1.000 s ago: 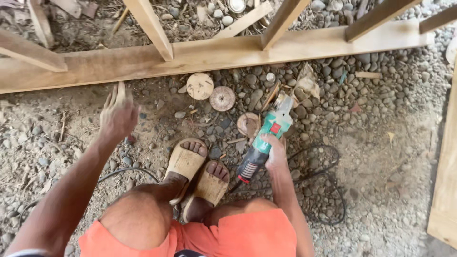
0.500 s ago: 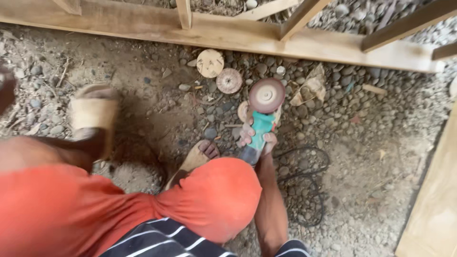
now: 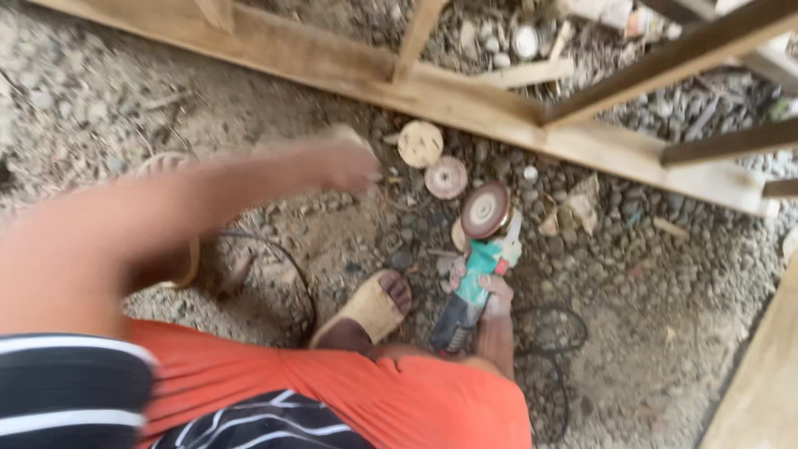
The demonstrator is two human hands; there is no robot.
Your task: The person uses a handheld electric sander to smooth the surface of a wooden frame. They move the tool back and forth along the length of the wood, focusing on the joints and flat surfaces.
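Observation:
My right hand grips a green and black angle grinder with a reddish sanding disc facing up, held low over the gravel beside my sandalled foot. My left hand is blurred and stretched forward across the view, fingers apart, holding nothing. It is close to two loose round discs on the ground, a pale one and a pinkish one. The grinder's black cord loops on the ground behind my right hand.
A long wooden beam with upright and slanting timbers runs across the top. Another plank edge stands at the right. The ground is gravel with wood scraps. My orange shorts fill the bottom.
My left arm has swung forward across the view toward the loose discs. The grinder stays in my right hand, and my view has shifted left and closer.

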